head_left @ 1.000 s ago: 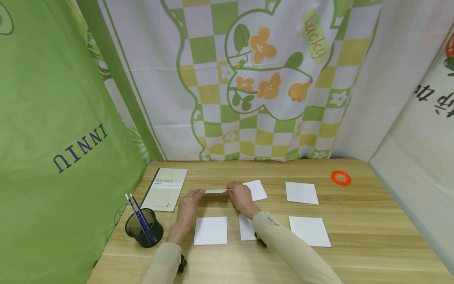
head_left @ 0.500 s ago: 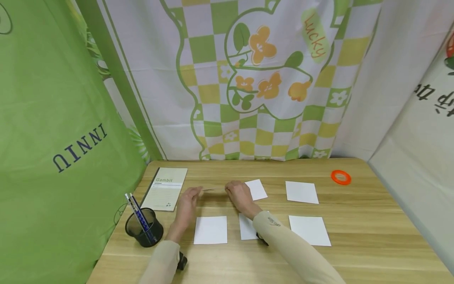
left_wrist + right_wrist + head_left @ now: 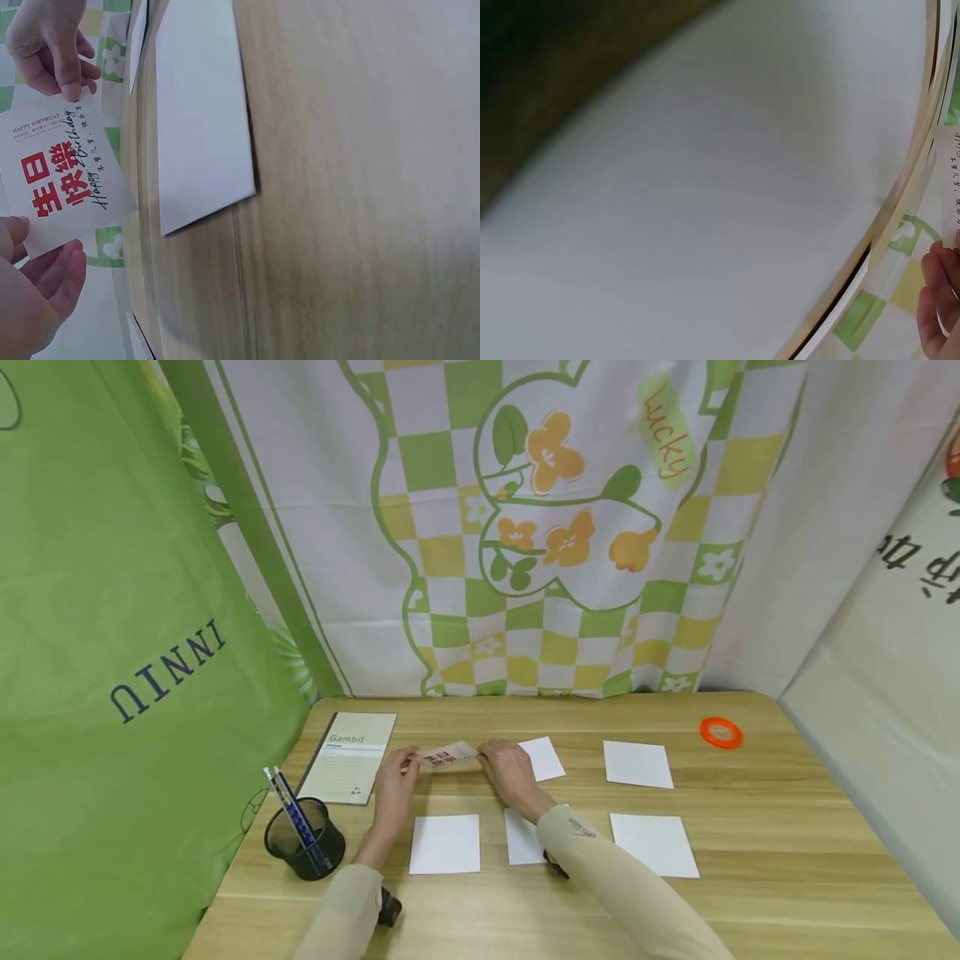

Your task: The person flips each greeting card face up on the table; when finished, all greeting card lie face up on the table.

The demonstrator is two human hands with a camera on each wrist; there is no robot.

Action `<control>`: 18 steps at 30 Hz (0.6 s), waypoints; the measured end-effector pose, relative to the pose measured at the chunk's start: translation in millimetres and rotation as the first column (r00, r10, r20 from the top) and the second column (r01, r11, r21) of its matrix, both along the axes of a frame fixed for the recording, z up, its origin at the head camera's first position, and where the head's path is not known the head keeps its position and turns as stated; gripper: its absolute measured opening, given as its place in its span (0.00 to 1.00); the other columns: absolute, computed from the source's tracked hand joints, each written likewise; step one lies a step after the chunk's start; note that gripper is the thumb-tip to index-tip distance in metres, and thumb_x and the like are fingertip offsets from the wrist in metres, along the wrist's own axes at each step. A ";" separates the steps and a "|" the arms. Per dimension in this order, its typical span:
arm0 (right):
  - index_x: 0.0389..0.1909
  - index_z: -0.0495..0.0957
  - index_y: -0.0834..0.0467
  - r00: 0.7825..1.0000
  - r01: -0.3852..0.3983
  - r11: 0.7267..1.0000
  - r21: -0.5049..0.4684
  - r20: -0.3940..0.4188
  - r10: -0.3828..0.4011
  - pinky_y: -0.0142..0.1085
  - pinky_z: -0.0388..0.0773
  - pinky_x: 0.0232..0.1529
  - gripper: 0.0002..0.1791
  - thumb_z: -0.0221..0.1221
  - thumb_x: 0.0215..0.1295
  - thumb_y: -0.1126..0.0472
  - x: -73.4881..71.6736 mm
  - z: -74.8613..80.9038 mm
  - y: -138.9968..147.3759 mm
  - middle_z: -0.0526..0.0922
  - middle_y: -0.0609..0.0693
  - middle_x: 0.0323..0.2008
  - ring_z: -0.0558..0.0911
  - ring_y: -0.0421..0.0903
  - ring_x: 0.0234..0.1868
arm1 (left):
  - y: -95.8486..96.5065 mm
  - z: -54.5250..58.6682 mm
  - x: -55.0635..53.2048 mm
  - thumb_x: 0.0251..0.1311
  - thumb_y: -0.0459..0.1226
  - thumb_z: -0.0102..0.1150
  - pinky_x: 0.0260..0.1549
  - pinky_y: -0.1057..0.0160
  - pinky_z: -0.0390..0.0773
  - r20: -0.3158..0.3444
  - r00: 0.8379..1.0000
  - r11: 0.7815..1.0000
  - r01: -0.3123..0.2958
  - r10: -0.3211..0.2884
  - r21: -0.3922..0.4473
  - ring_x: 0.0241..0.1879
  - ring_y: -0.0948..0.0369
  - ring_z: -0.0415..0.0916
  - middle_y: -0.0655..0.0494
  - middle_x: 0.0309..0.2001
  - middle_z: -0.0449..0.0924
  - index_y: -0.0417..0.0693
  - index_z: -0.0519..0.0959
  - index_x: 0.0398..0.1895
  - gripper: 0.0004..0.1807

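Note:
Both hands hold a birthday card [image 3: 447,755] above the far part of the table, tilted so its printed face shows. Red Chinese characters and handwritten-style "Happy Birthday" lettering cover that face in the left wrist view [image 3: 64,169]. My left hand [image 3: 393,785] pinches one edge between thumb and fingers. The opposite edge is pinched by my right hand [image 3: 512,777], thumb on the printed side. A blank white card [image 3: 445,843] lies flat in front, between the forearms. Another white card [image 3: 522,839] is partly hidden under my right forearm, and a third white card [image 3: 543,758] sits beside my right hand.
Two more white cards, one back [image 3: 639,765] and one front [image 3: 658,845], lie to the right. An orange ring [image 3: 722,732] is at the far right. A notebook [image 3: 348,760] and a black mesh pen cup [image 3: 306,852] with pens stand left. Curtains enclose the table [image 3: 787,843].
The held card has turned from nearly edge-on to tilted, bringing its red print into view. My left hand has shifted slightly up and left; the right hand has hardly moved.

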State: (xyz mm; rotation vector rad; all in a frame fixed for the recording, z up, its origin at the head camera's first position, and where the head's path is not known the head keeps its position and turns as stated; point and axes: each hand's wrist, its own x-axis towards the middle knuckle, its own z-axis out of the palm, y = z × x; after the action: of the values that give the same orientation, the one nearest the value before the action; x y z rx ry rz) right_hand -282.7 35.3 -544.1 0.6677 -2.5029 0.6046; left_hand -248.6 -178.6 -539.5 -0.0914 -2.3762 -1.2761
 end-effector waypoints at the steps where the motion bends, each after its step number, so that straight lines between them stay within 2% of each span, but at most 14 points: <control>1: 0.36 0.84 0.57 1.000 0.002 1.000 -0.010 -0.001 -0.002 0.41 0.79 0.39 0.04 0.64 0.62 0.61 0.2 0.3 0.2 0.86 0.50 0.35 0.84 0.47 0.37 | 0.5 0.8 -0.2 0.66 0.35 0.57 0.39 0.53 0.81 0.026 1.000 1.000 -0.006 0.006 0.030 0.41 0.49 0.80 0.43 0.42 0.80 0.35 0.78 0.51 0.15; 5: 0.34 0.84 0.56 1.000 0.017 0.999 -0.039 0.001 -0.017 0.41 0.79 0.39 0.04 0.64 0.61 0.61 0.9 1.0 0.7 0.86 0.50 0.34 0.84 0.47 0.36 | 1.3 2.1 -1.3 0.66 0.35 0.56 0.42 0.52 0.80 0.101 0.995 0.991 -0.037 0.024 0.128 0.44 0.48 0.78 0.42 0.43 0.80 0.37 0.74 0.58 0.19; 9: 0.34 0.84 0.56 0.999 0.025 0.998 -0.060 0.029 -0.024 0.42 0.79 0.39 0.04 0.64 0.62 0.60 1.9 2.2 0.8 0.86 0.49 0.34 0.84 0.47 0.36 | 2.0 3.9 -3.1 0.66 0.34 0.56 0.43 0.52 0.79 0.147 0.988 0.972 -0.072 0.040 0.225 0.45 0.49 0.77 0.42 0.43 0.79 0.37 0.72 0.59 0.20; 12: 0.35 0.84 0.56 0.998 0.022 0.996 -0.086 0.059 -0.017 0.42 0.79 0.39 0.04 0.63 0.62 0.60 3.2 4.2 0.2 0.86 0.50 0.35 0.84 0.47 0.37 | 2.4 5.3 -5.2 0.67 0.35 0.54 0.43 0.54 0.77 0.157 0.986 0.959 -0.090 0.049 0.267 0.45 0.49 0.76 0.42 0.44 0.78 0.36 0.73 0.56 0.17; 18: 0.36 0.84 0.57 0.996 0.005 0.990 -0.140 0.084 0.007 0.43 0.80 0.39 0.04 0.64 0.62 0.61 6.3 7.5 -0.8 0.86 0.50 0.36 0.84 0.48 0.38 | 3.5 5.3 -6.4 0.68 0.34 0.52 0.44 0.54 0.77 0.131 0.990 0.952 -0.094 0.057 0.291 0.46 0.49 0.75 0.41 0.45 0.77 0.32 0.73 0.52 0.15</control>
State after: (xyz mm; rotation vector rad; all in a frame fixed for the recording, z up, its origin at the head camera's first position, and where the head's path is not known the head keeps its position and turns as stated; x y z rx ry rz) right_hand -276.4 34.4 -536.6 0.6028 -2.5090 0.8162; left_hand -255.1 -175.1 -534.1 0.1721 -2.2302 -1.6248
